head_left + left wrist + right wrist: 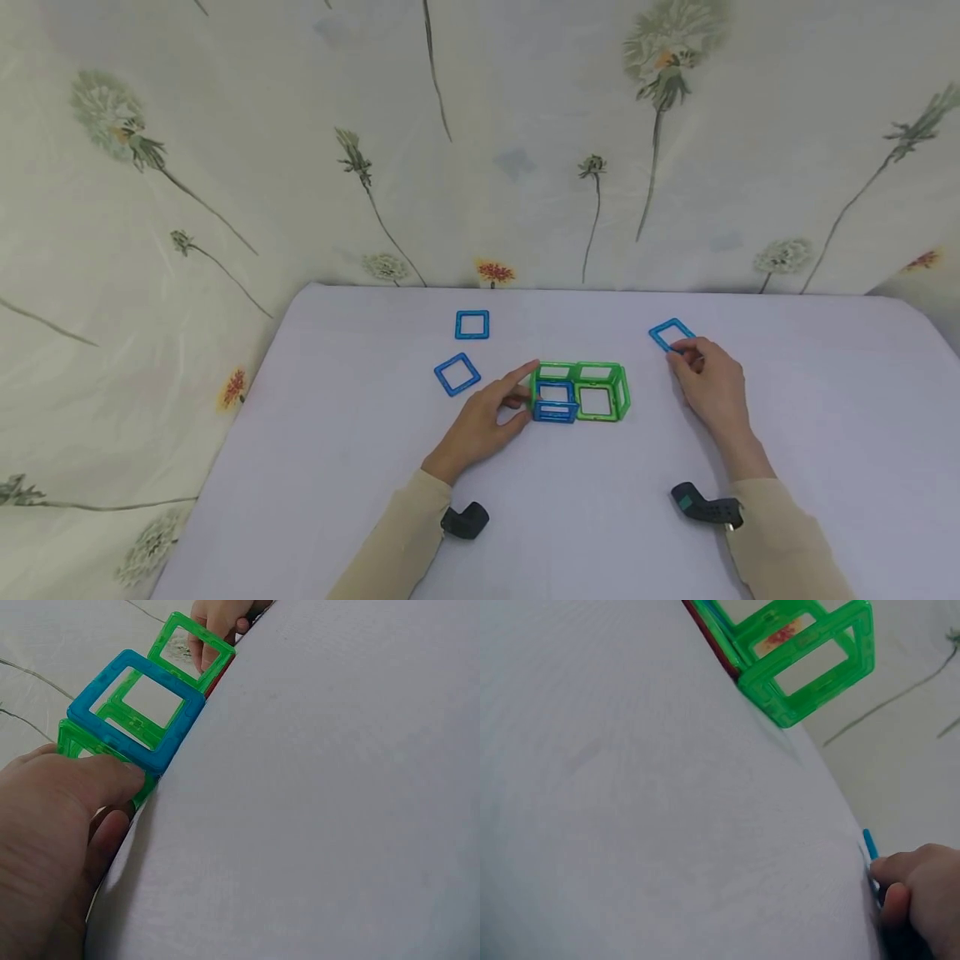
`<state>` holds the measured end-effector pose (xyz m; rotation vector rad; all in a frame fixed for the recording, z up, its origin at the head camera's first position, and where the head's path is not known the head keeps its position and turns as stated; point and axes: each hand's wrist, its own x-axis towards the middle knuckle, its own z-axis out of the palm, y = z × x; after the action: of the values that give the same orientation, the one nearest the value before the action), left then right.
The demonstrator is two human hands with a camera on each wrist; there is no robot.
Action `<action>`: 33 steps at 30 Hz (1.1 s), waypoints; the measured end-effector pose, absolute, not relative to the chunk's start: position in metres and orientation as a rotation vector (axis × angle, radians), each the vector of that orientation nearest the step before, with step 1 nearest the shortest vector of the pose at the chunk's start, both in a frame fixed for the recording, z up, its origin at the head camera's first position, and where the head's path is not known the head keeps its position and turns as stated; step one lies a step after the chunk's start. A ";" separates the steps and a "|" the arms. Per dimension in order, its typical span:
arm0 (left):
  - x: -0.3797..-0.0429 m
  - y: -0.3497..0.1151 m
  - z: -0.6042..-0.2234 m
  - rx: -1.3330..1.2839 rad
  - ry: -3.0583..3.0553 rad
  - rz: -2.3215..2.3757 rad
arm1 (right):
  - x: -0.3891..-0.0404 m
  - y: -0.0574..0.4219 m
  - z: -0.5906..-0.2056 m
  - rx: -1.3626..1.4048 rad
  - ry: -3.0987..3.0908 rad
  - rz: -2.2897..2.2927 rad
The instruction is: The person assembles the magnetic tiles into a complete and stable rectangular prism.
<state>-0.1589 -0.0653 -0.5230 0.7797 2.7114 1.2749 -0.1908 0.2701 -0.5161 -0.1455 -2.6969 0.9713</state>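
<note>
A low magnetic-tile structure stands on the table: green square tiles (600,365) form its back and right end, with a blue tile (157,671) upright at the left front. My left hand (480,425) holds its left end, index finger stretched to the back corner and thumb at the front blue tile's corner. Red edging (220,678) shows along the structure's base in the wrist views. To the right, my right hand (708,387) pinches the near corner of a loose blue square tile (663,326). Its fingertips are partly hidden.
Two more blue square tiles lie left of the structure, one farther back (472,313) and one turned like a diamond (444,382). A white cloth covers the table (337,417). Behind hangs a flower-patterned curtain (510,208). Each wrist wears a dark camera mount (467,522).
</note>
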 end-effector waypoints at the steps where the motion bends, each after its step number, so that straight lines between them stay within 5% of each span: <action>1: -0.159 -0.065 -0.523 0.778 2.713 1.275 | -0.191 0.271 -0.518 -0.158 -2.684 0.990; 33: -0.160 -0.067 -0.523 0.831 2.689 1.307 | -0.185 0.281 -0.512 -0.626 -2.119 1.792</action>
<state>-0.1598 -0.0673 -0.5228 0.8307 2.6894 1.3072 -0.1847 0.2808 -0.5117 -0.6259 -2.1191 1.7920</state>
